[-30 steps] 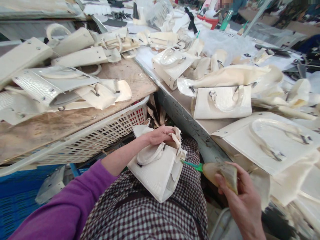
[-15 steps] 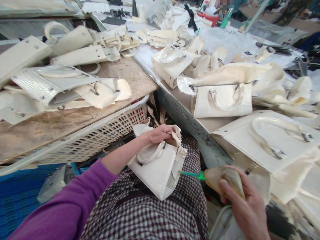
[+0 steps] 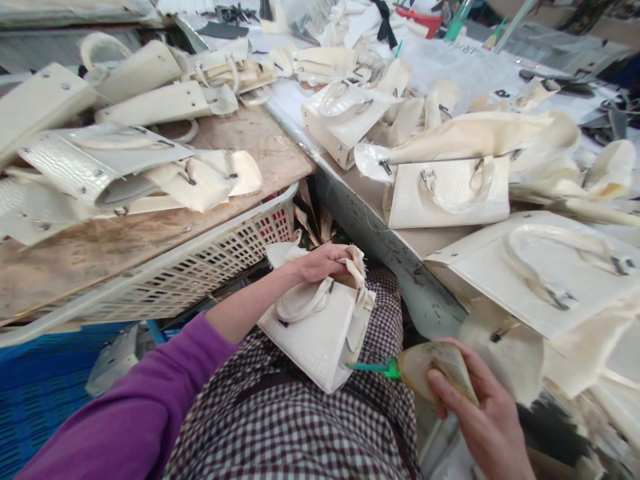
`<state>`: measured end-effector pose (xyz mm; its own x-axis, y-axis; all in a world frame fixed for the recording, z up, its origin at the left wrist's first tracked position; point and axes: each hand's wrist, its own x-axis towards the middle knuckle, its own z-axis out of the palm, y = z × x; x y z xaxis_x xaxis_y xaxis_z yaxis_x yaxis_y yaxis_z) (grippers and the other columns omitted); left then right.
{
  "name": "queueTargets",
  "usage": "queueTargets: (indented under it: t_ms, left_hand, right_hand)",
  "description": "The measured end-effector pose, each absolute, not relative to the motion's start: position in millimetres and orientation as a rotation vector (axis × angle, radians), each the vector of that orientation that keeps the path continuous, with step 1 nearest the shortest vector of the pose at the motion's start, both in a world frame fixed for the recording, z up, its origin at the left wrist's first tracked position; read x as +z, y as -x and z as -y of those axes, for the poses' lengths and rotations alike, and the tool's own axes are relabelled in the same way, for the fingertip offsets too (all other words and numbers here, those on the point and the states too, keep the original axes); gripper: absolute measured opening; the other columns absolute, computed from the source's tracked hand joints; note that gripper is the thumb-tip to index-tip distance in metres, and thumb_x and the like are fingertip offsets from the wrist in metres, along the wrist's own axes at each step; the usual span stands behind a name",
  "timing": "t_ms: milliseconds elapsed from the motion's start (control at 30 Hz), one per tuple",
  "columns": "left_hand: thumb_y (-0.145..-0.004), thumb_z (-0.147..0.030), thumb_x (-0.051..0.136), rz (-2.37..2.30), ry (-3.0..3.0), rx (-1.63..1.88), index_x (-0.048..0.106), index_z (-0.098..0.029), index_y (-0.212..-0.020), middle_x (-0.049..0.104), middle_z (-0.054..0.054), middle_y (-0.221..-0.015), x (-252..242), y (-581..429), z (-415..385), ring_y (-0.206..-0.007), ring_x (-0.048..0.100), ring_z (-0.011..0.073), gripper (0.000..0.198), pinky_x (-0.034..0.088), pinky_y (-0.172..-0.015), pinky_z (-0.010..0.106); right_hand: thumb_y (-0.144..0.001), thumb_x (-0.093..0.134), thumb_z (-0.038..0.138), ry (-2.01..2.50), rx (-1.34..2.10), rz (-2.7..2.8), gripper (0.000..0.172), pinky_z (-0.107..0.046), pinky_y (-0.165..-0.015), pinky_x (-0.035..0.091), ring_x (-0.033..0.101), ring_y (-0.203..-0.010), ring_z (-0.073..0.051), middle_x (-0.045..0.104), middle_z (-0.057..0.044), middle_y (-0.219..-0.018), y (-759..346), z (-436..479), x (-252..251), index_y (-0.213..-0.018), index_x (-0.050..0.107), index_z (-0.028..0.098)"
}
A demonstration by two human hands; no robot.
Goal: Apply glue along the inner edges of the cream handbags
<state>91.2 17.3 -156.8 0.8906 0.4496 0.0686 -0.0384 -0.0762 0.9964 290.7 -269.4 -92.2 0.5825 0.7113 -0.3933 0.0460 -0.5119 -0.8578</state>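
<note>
A small cream handbag (image 3: 320, 333) with a crocodile-like texture rests tilted on my lap, over a checked apron (image 3: 280, 427). My left hand (image 3: 327, 262) is closed on the loose lining at the bag's open top, its fingertips partly hidden by the cloth. In my right hand (image 3: 480, 400) is a squeezed, yellowish glue bottle (image 3: 435, 370) with a long green nozzle (image 3: 373, 367). The nozzle tip is at the lower part of the bag's side panel; whether it touches cannot be made out.
Cream handbags lie on the wooden table (image 3: 280, 143) at left and on the right-hand table (image 3: 350, 200). Below the left table are a white plastic basket (image 3: 200, 267) and a blue crate (image 3: 55, 393). A large cream bag (image 3: 545, 267) overhangs near my right hand.
The glue bottle has moved left and down, taking its nozzle tip from mid side panel toward the bag's bottom corner. My left hand keeps its hold on the lining.
</note>
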Motion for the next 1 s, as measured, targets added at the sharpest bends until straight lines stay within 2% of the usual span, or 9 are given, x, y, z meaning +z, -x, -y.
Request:
queueTargets:
  t_ms: [167,333,467,633,767,833,900,1000]
  left_hand:
    - [-0.082,-0.019,0.064,-0.334,-1.654,0.427,0.079,-0.015,-0.08,0.072,0.01,-0.096,-156,-90,-16,-0.093,0.064,0.0209,0.015,0.048,-0.094,0.034]
    - [-0.087,-0.02,0.061,-0.348,-1.725,0.46,0.079,-0.015,-0.082,0.073,0.01,-0.099,-155,-89,-14,-0.096,0.064,0.0212,0.02,0.048,-0.096,0.035]
    - [-0.089,-0.019,0.058,-0.364,-1.804,0.482,0.08,-0.015,-0.083,0.073,0.009,-0.099,-154,-91,-10,-0.096,0.066,0.0202,0.023,0.049,-0.096,0.034]
    - [-0.082,-0.009,0.057,-0.439,-1.936,0.563,0.079,-0.016,-0.084,0.074,0.006,-0.1,-147,-90,-13,-0.096,0.066,0.0189,0.023,0.051,-0.095,0.033]
    - [-0.081,-0.006,0.055,-0.612,-2.048,0.721,0.075,-0.015,-0.09,0.072,0.008,-0.102,-124,-70,-13,-0.093,0.066,0.0198,0.024,0.053,-0.09,0.036]
    - [-0.083,-0.007,0.056,-0.675,-2.137,0.837,0.072,-0.015,-0.093,0.071,0.009,-0.102,-107,-54,-5,-0.094,0.065,0.0213,0.02,0.054,-0.088,0.038]
    - [-0.086,-0.009,0.06,-0.621,-2.316,0.948,0.07,-0.015,-0.094,0.073,0.009,-0.099,-90,-37,10,-0.093,0.067,0.022,0.015,0.055,-0.086,0.037]
    - [-0.091,-0.007,0.057,-0.532,-2.515,1.04,0.068,-0.016,-0.101,0.074,0.008,-0.097,-78,-13,36,-0.091,0.068,0.0196,0.017,0.056,-0.081,0.031]
  right_hand:
    - [-0.064,0.088,0.049,1.938,0.985,0.573,0.061,-0.024,-0.043,0.051,0.059,-0.055,-0.018,0.072,-0.004,-0.088,-291,284,-99,-0.116,0.069,0.022]
    - [-0.063,0.088,0.052,2.013,0.851,0.505,0.064,-0.022,-0.049,0.053,0.062,-0.063,-0.019,0.073,-0.005,-0.091,-286,290,-99,-0.115,0.069,0.021]
    - [-0.06,0.09,0.05,1.944,0.952,0.412,0.068,-0.025,-0.042,0.051,0.057,-0.053,-0.017,0.073,-0.005,-0.091,-279,295,-97,-0.117,0.067,0.021]
    - [-0.062,0.09,0.045,1.753,1.012,0.275,0.064,-0.026,-0.038,0.048,0.058,-0.055,-0.019,0.07,-0.005,-0.085,-274,296,-94,-0.116,0.067,0.021]
    - [-0.071,0.085,0.043,1.654,0.831,0.23,0.051,-0.028,-0.046,0.052,0.064,-0.066,-0.022,0.07,-0.005,-0.093,-276,292,-90,-0.115,0.067,0.025]
    - [-0.073,0.084,0.039,1.639,0.691,0.244,0.045,-0.027,-0.046,0.05,0.063,-0.064,-0.019,0.07,-0.005,-0.093,-279,293,-91,-0.113,0.068,0.025]
    - [-0.075,0.083,0.038,1.674,0.597,0.263,0.046,-0.026,-0.045,0.049,0.06,-0.06,-0.017,0.069,-0.004,-0.089,-281,294,-94,-0.115,0.068,0.024]
    - [-0.071,0.085,0.045,1.847,0.556,0.294,0.055,-0.026,-0.049,0.051,0.059,-0.061,-0.018,0.069,-0.004,-0.088,-280,293,-97,-0.118,0.067,0.021]
